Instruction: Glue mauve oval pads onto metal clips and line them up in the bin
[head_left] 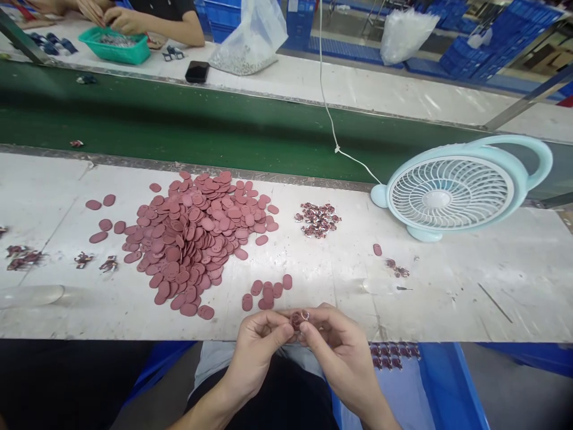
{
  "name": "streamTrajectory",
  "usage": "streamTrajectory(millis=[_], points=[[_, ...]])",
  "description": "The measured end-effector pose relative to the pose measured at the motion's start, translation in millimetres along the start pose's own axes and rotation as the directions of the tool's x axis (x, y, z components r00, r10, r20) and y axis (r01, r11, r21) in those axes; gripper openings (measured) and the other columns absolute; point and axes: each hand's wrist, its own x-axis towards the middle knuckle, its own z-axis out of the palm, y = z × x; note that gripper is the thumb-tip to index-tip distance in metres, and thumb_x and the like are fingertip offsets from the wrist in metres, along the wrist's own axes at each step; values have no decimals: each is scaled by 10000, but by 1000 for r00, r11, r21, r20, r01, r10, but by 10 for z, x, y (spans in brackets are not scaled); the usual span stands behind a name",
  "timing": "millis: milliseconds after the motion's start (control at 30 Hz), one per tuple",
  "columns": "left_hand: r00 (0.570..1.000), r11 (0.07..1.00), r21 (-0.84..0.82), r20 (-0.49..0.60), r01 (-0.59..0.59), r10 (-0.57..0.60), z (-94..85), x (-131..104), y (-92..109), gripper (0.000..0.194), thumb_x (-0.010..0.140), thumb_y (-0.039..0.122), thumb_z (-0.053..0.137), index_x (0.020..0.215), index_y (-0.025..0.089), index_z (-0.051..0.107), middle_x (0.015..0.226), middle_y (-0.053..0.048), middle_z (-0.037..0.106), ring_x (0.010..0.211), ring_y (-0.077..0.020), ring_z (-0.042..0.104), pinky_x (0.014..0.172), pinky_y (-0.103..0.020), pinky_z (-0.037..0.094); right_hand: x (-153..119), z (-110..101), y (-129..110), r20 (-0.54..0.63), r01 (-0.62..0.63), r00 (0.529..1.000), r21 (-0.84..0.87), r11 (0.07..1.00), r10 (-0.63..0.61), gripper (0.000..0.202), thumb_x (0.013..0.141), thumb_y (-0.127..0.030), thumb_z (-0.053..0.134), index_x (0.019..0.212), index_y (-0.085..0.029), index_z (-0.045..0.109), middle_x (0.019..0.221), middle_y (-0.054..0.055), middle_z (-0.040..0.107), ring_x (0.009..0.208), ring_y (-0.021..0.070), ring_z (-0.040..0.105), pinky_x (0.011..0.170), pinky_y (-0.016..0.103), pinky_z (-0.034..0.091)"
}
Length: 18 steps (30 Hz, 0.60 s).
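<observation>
At the table's front edge, my left hand [262,349] and my right hand [338,346] meet, both with fingers closed on a small dark red and silvery part [296,320] between the fingertips. The part's details are too small to tell. Just beyond my hands lies a small group of flat reddish oval pieces [267,292]. A large heap of the same ovals [192,233] spreads to the left. Farther back, to the right of the heap, sits a small pile of shiny dark red and silver parts [317,220].
A light blue fan [452,191] stands at the right, its white cable [331,119] crossing the green channel [268,131]. Below the table edge, a blue tray [461,388] holds rows of small parts. Across the channel, a person's hands [120,19] work above a green basket [138,52].
</observation>
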Motion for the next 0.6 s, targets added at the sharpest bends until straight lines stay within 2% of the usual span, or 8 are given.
streamTrajectory(millis=[200, 300, 367, 433, 467, 500, 567, 600], points=[[1000, 1000, 19, -5, -16, 16, 6, 15, -78, 127, 842, 236, 781, 740, 170, 744, 1042, -85, 799, 1011, -264, 727, 923, -396, 555, 16, 1, -9, 5, -44, 999, 104, 994, 43, 133, 948, -302, 687, 1047, -243, 753, 974, 35, 723, 824, 160, 719, 745, 277, 623], [999, 998, 43, -10, -37, 38, 19, -4, -158, 89, 854, 233, 768, 791, 180, 736, 1165, -93, 772, 1091, -273, 710, 948, -394, 550, 9, -41, 45, 1, -57, 998, 177, 983, 57, 122, 932, -285, 712, 1035, -250, 768, 977, 30, 743, 816, 146, 722, 749, 256, 625], [998, 994, 95, 29, -61, 58, 4, -9, -177, 57, 856, 243, 764, 880, 204, 730, 1319, -97, 706, 1115, -279, 706, 908, -388, 573, -31, -137, 150, -55, -42, 997, 249, 968, 58, 115, 901, -274, 751, 1010, -250, 777, 930, 30, 762, 770, 149, 731, 701, 249, 632], [988, 953, 266, 99, -143, 121, -51, 18, -134, 106, 863, 248, 752, 964, 231, 723, 1387, -101, 659, 1104, -281, 712, 848, -379, 597, -120, -322, 315, -184, 18, 982, 313, 950, 43, 125, 861, -272, 792, 982, -243, 784, 880, 39, 775, 698, 162, 737, 612, 249, 631], [972, 883, 409, 141, -229, 187, -95, 51, -88, 123, 870, 244, 740, 992, 241, 725, 1372, -101, 664, 1098, -278, 712, 847, -381, 600, -186, -450, 416, -268, 59, 963, 330, 942, 34, 140, 837, -271, 812, 971, -236, 787, 872, 48, 780, 666, 169, 736, 571, 253, 627], [946, 757, 566, 194, -325, 261, -150, 97, -30, 134, 881, 234, 723, 1014, 245, 731, 1335, -100, 682, 1109, -276, 703, 873, -392, 596, -269, -600, 525, -358, 99, 933, 332, 938, 28, 159, 813, -271, 831, 959, -227, 788, 879, 60, 782, 646, 176, 733, 542, 260, 623], [848, 332, 807, 349, -488, 398, -279, 222, 99, 200, 900, 208, 688, 1088, 251, 742, 1278, -94, 709, 1153, -274, 669, 997, -437, 542, -476, -951, 753, -542, 150, 840, 291, 945, 33, 212, 763, -270, 863, 951, -210, 785, 912, 78, 778, 666, 196, 737, 542, 288, 629], [807, 128, 849, 425, -513, 410, -347, 293, 154, 243, 907, 204, 675, 1139, 248, 733, 1274, -93, 711, 1179, -284, 645, 1041, -464, 510, -595, -1140, 868, -633, 152, 773, 251, 956, 43, 234, 749, -285, 870, 946, -200, 777, 908, 79, 770, 693, 208, 739, 562, 305, 633]])
